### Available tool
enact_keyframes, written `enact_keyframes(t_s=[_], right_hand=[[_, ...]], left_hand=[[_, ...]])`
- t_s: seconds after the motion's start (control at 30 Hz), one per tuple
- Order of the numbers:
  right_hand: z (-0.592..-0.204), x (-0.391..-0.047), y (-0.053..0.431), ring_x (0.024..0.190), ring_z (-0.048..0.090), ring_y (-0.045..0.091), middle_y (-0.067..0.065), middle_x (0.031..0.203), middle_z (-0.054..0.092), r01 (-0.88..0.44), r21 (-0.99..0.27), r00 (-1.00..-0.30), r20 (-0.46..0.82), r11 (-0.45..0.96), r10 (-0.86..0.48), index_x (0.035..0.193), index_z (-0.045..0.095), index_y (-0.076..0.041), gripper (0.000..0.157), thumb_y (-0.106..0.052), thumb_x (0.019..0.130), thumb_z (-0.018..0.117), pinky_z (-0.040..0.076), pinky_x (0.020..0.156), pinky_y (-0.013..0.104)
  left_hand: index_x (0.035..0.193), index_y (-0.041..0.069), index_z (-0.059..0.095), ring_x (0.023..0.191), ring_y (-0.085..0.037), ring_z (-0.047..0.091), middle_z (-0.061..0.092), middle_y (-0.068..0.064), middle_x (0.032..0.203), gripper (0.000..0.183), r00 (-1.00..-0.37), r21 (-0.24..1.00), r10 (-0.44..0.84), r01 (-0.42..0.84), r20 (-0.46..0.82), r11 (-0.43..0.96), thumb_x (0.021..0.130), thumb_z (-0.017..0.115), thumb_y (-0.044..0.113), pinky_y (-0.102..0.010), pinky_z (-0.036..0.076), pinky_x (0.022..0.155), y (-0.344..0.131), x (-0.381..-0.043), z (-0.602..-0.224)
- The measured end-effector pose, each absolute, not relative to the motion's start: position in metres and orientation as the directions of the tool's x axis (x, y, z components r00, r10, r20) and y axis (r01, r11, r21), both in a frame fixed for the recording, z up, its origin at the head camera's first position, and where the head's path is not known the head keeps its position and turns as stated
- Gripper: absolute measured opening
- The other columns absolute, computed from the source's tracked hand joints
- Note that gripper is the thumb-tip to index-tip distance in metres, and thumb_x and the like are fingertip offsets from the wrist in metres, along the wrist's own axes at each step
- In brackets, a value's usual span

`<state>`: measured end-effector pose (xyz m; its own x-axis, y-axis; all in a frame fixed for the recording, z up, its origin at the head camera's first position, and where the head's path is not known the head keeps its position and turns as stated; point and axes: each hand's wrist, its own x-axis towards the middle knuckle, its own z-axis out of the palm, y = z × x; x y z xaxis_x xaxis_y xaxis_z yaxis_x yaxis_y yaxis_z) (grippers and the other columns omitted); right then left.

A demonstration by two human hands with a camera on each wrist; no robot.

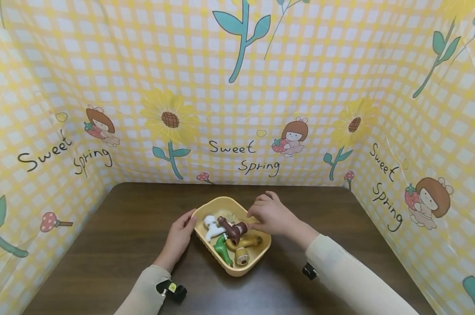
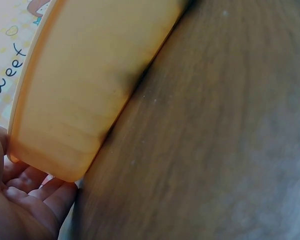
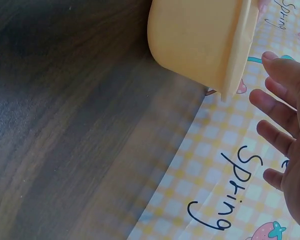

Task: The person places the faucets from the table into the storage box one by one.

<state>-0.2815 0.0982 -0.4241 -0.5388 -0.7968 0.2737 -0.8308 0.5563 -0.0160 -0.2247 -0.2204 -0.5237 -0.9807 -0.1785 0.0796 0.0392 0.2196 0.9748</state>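
A yellow plastic basin (image 1: 237, 272) rests on the table, turned at an angle. In it lie a white tap (image 1: 212, 228), a brown tap (image 1: 232, 229), a green tap-shaped piece (image 1: 222, 250) and gold-coloured fittings (image 1: 242, 256), piled against one another. My left hand (image 1: 181, 234) grips the basin's left corner, thumb at the rim and fingers against the outside, as the left wrist view also shows near the basin wall (image 2: 85, 95). Over the right rim hovers my right hand (image 1: 272, 214), fingers loosely bent and apart. In the right wrist view this hand (image 3: 290, 130) holds nothing.
The dark wooden table (image 1: 142, 227) extends around the basin. A yellow checked cloth (image 1: 237, 109) with flowers and lettering hangs along the back and both sides. A small black camera (image 1: 176, 292) is strapped at the left wrist, another (image 1: 310, 271) at the right.
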Motion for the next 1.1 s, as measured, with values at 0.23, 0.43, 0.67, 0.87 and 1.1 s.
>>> enact_keyframes(t_s=[0.23, 0.43, 0.67, 0.87, 1.1], right_hand=[[-0.425, -0.278, 0.105, 0.112, 0.058, 0.019, -0.009, 0.101, 0.074, -0.817, -0.067, -0.560, 0.329, 0.573, -0.760, 0.105, 0.078, -0.020, 0.026, -0.036, 0.085, 0.084, 0.027, 0.115, 0.063], [-0.427, -0.275, 0.110, 0.113, 0.058, 0.020, -0.006, 0.100, 0.074, -0.801, -0.101, -0.584, 0.349, 0.590, -0.733, 0.104, 0.078, -0.019, 0.027, -0.039, 0.086, 0.083, 0.027, 0.115, 0.064], [-0.431, -0.273, 0.112, 0.114, 0.058, 0.020, -0.006, 0.101, 0.075, -0.782, -0.126, -0.609, 0.362, 0.610, -0.706, 0.104, 0.077, -0.019, 0.026, -0.036, 0.085, 0.084, 0.026, 0.117, 0.062], [-0.432, -0.270, 0.115, 0.114, 0.057, 0.019, -0.010, 0.103, 0.073, -0.774, -0.117, -0.612, 0.388, 0.622, -0.689, 0.104, 0.077, -0.021, 0.026, -0.039, 0.086, 0.084, 0.029, 0.116, 0.060], [-0.436, -0.267, 0.120, 0.114, 0.057, 0.019, -0.011, 0.102, 0.073, -0.754, -0.145, -0.636, 0.407, 0.641, -0.656, 0.104, 0.076, -0.022, 0.024, -0.035, 0.085, 0.085, 0.027, 0.116, 0.061]], left_hand=[[0.151, 0.004, 0.050, 0.142, -0.024, 0.045, 0.051, -0.014, 0.153, 0.046, -0.983, 0.983, -0.175, 0.018, 0.050, 0.183, 0.109, 0.053, 0.024, -0.004, 0.038, 0.097, -0.220, -0.228, -0.527], [0.149, 0.007, 0.053, 0.141, -0.022, 0.046, 0.053, -0.012, 0.152, 0.045, -0.983, 0.982, -0.175, 0.028, 0.061, 0.187, 0.108, 0.055, 0.025, -0.003, 0.037, 0.096, -0.220, -0.226, -0.526], [0.149, 0.006, 0.052, 0.141, -0.022, 0.046, 0.053, -0.013, 0.152, 0.046, -0.983, 0.984, -0.172, 0.032, 0.063, 0.175, 0.108, 0.055, 0.025, -0.008, 0.039, 0.101, -0.218, -0.225, -0.522], [0.148, 0.006, 0.053, 0.139, -0.022, 0.048, 0.054, -0.013, 0.151, 0.045, -0.982, 0.985, -0.169, 0.054, 0.082, 0.162, 0.107, 0.056, 0.025, -0.002, 0.038, 0.094, -0.218, -0.224, -0.524], [0.148, 0.006, 0.054, 0.139, -0.022, 0.048, 0.054, -0.013, 0.151, 0.044, -0.982, 0.984, -0.173, 0.049, 0.079, 0.173, 0.108, 0.055, 0.024, -0.002, 0.038, 0.094, -0.219, -0.225, -0.524]])
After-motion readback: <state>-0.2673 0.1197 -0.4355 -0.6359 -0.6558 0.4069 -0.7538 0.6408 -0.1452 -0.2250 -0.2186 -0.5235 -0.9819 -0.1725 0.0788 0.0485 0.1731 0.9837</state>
